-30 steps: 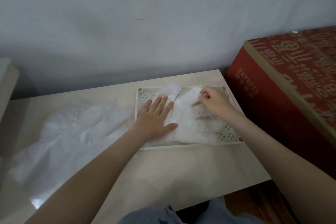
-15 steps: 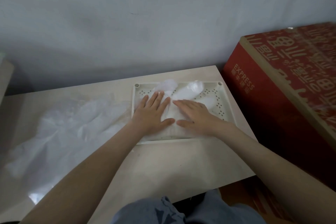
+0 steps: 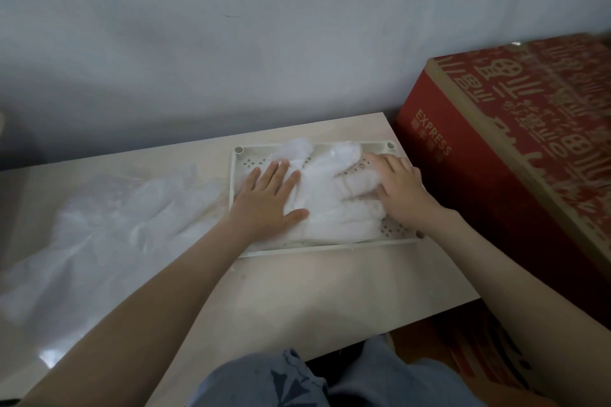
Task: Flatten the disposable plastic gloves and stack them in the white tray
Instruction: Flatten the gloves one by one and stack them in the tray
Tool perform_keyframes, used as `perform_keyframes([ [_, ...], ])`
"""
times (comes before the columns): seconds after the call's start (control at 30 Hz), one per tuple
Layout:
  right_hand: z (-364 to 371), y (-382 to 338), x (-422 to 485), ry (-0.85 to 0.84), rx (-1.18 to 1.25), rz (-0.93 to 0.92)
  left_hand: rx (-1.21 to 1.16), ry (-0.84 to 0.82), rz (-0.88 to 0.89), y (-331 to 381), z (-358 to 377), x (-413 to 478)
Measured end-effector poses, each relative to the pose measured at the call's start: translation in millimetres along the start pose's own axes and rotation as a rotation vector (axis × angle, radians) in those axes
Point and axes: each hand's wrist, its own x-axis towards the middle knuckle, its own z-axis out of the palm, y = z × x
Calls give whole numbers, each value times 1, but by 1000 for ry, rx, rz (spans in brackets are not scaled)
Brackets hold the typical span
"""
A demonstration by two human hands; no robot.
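Entry 1, white tray (image 3: 330, 246): I log it on the right half of the pale table (image 3: 314, 294), long side toward me, perforated floor showing at the corners.

Entry 2, stacked gloves (image 3: 330, 198): a cloudy white layer lying inside the tray and covering most of its floor. 2 glove fingertips reach up over the far rim.

Entry 3, left hand (image 3: 269, 196): palm down on the left part of the stack. Its fingers are straight and slightly apart, its thumb is out to the right, and it presses the plastic flat.

Entry 4, right hand (image 3: 401, 190): palm down on the right part of the stack, near the tray's right end. Its fingers are stretched out over the plastic and grip nothing. They are blurred, so I cannot tell their exact spread.

Entry 5, loose gloves (image 3: 109, 228): a translucent, crumpled heap spread over the table's left half, reaching to the tray's left side.

Entry 6, red carton (image 3: 515, 149): it stands just beside the table's right edge, printed "EXPRESS".

Entry 7, grey wall (image 3: 231, 26): behind the table.
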Motion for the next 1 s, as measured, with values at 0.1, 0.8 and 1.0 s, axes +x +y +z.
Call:
perform_keyframes([
  [0.1,-4,-3,3,51,142,-3,-3,-6,0,0,0,0],
  [0.8,-21,-5,-1,-239,192,56,-224,212,-4,2,-35,-9],
  [1.0,-40,-24,-6,-98,271,52,-378,552,-228,-26,-50,-43],
])
